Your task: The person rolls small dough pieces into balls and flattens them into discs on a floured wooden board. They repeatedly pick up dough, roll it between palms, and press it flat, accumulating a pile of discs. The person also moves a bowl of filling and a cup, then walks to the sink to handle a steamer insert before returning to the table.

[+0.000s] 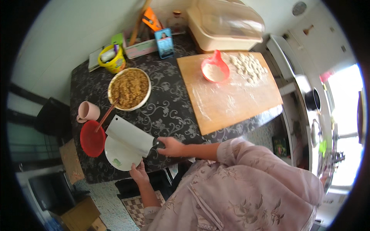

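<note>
My right hand (170, 146) grips the dark handle of a Chinese cleaver (130, 133), whose broad blade lies over part of a white plate (117, 153) with a green motif. Whether the blade touches the plate cannot be told. The near rim of that plate is in my left hand (139, 172), with the thumb on its upper face. Left of the plate stands a red plastic bowl (92, 141). Wooden chopsticks (104, 119) reach from above it to a white bowl (148, 91) of brown minced filling (130, 86).
A wooden board (231, 101) dusted with flour bears a red scoop of flour (215, 69) and several dough pieces (248, 67). A pink mug (89, 111), a yellow tub (114, 62), a propped phone (164, 43) and a lidded plastic box (225, 26) stand along the far and left sides of the patterned table (170, 112).
</note>
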The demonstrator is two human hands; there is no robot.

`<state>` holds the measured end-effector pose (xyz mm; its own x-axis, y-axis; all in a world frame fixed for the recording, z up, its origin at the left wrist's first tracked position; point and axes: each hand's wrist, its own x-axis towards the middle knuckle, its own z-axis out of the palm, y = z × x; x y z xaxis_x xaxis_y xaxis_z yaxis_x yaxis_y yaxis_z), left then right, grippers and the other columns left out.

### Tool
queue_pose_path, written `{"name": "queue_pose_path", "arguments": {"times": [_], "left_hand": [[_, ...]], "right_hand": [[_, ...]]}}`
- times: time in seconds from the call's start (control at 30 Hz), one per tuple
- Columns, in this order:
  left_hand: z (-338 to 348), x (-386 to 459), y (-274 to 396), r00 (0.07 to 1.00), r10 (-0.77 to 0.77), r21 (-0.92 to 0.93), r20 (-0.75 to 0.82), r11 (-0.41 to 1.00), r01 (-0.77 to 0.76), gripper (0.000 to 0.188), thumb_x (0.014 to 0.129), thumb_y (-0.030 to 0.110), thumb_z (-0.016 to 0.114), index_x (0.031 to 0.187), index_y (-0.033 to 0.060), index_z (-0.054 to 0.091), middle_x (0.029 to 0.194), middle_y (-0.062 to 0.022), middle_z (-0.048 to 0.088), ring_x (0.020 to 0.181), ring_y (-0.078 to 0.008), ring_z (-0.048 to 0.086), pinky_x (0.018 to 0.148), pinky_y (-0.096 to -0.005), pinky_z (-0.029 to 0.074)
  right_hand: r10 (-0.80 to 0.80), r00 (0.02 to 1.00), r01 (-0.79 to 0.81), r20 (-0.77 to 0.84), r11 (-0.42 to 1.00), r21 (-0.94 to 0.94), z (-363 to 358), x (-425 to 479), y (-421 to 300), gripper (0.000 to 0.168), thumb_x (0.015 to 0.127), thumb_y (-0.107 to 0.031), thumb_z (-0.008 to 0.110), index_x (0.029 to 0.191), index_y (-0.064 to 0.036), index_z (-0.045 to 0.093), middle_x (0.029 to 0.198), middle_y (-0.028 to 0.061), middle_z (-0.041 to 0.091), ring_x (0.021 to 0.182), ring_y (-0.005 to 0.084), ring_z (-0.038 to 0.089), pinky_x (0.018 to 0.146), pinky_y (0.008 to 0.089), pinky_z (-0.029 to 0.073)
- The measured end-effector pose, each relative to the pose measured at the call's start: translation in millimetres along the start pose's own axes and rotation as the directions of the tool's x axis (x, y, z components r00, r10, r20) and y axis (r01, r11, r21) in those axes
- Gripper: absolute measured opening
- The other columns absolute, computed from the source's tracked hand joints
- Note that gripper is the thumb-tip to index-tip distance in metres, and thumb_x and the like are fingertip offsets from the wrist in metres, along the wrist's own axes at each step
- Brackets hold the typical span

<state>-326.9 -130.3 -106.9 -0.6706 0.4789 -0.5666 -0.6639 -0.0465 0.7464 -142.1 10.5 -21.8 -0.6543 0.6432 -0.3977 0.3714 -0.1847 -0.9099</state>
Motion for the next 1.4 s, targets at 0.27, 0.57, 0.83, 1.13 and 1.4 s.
{"name": "queue_pose_path", "arguments": {"times": [0.27, 0.57, 0.83, 1.13, 1.4], "left_hand": [[3, -7, 1, 0.999, -0.028, 0.104, 0.029, 0.994, 0.025, 0.042, 0.089, 0.012, 0.042, 0.124, -0.0115, 0.042, 0.116, -0.0198, 0.053, 0.102, -0.0307, 0.055, 0.078, -0.0337, 0.048], [-4, -33, -28, 0.804, 0.19, 0.71, 0.563, 0.387, -0.589, 0.027, 0.087, 0.012, 0.058, 0.104, -0.0097, 0.059, 0.105, -0.0179, 0.06, 0.095, -0.0257, 0.06, 0.078, -0.0331, 0.05], [80, -97, -22, 0.984, -0.084, 0.31, 0.156, 0.95, 0.032, 0.035, 0.086, 0.01, 0.043, 0.117, -0.0073, 0.047, 0.1, -0.0173, 0.062, 0.079, -0.0256, 0.065, 0.063, -0.0274, 0.052], [120, -158, -28, 0.992, -0.038, 0.291, 0.116, 0.957, 0.003, 0.039, 0.082, 0.008, 0.043, 0.118, -0.0056, 0.047, 0.097, -0.0155, 0.063, 0.073, -0.0227, 0.066, 0.056, -0.0245, 0.052], [152, -197, -13, 0.986, -0.062, 0.355, 0.155, 0.935, 0.003, 0.034, 0.087, 0.01, 0.04, 0.115, -0.007, 0.048, 0.093, -0.0166, 0.065, 0.072, -0.023, 0.067, 0.056, -0.0251, 0.054]], "right_hand": [[0.065, 0.772, -0.172, -0.632, 0.979, -0.109, -130, -145, 84, 0.049, 0.075, -0.017, 0.062, 0.121, -0.004, 0.051, 0.089, 0.0191, 0.064, 0.079, 0.0282, 0.063, 0.073, 0.0378, 0.05], [0.319, -0.014, -0.123, -0.948, 0.94, 0.318, -282, -224, 220, 0.039, 0.079, -0.019, 0.059, 0.109, 0.003, 0.047, 0.075, 0.0152, 0.059, 0.06, 0.0248, 0.059, 0.056, 0.037, 0.049], [0.362, 0.028, -0.037, -0.932, 0.932, 0.361, -408, -212, 279, 0.031, 0.071, -0.025, 0.061, 0.075, 0.005, 0.061, 0.062, 0.0091, 0.059, 0.051, 0.0169, 0.054, 0.052, 0.0317, 0.043], [0.086, 0.276, -0.465, -0.957, 0.884, -0.054, -415, -214, 297, 0.06, 0.074, -0.041, 0.07, 0.099, 0.012, 0.059, 0.094, 0.0228, 0.064, 0.085, 0.0323, 0.063, 0.079, 0.0412, 0.047], [0.01, 0.423, -0.165, -0.906, 0.984, -0.066, -372, -194, 228, 0.058, 0.083, -0.032, 0.068, 0.118, 0.009, 0.046, 0.095, 0.0142, 0.06, 0.082, 0.0232, 0.06, 0.07, 0.0341, 0.049]]}}
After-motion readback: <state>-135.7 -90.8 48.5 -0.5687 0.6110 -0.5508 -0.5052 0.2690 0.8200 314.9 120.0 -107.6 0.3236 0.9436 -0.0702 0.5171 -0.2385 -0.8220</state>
